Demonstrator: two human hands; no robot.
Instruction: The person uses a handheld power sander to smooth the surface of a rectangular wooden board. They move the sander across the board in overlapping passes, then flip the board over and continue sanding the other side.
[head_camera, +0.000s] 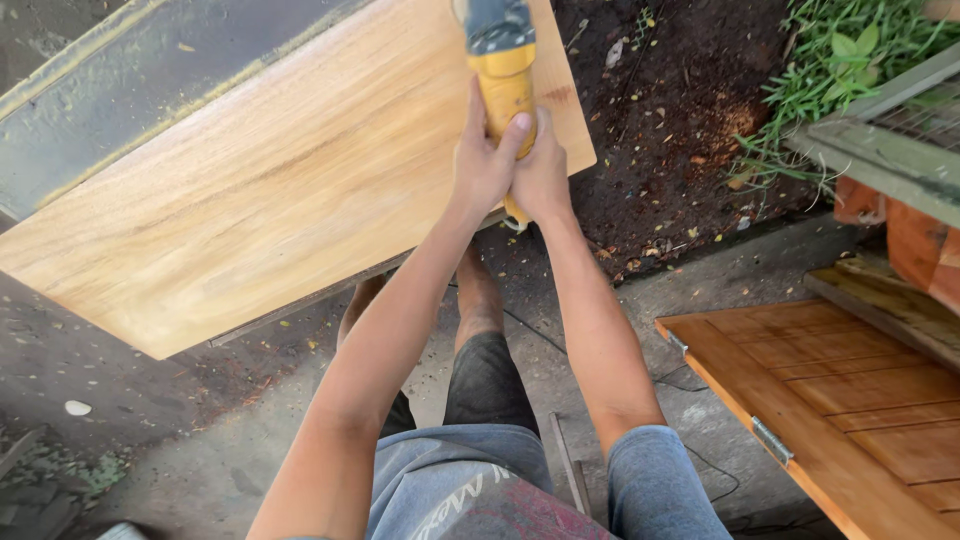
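Observation:
Both my hands grip the yellow handle of a power sander (500, 62) that rests on a large pale wooden board (290, 170). My left hand (484, 160) wraps the handle from the left, thumb up along it. My right hand (541, 175) clasps it from the right, pressed against the left hand. The tool's grey head sits at the board's far right part, near the top edge of the view. A thin black cable runs from the tool down past my legs.
A grey metal beam (150, 80) lies behind the board. Dark soil (690, 110) and grass (850, 60) are at upper right. A reddish wooden door panel with metal hinges (840, 400) lies at lower right, wooden pieces beside it. Below is sawdust-strewn concrete floor (130, 400).

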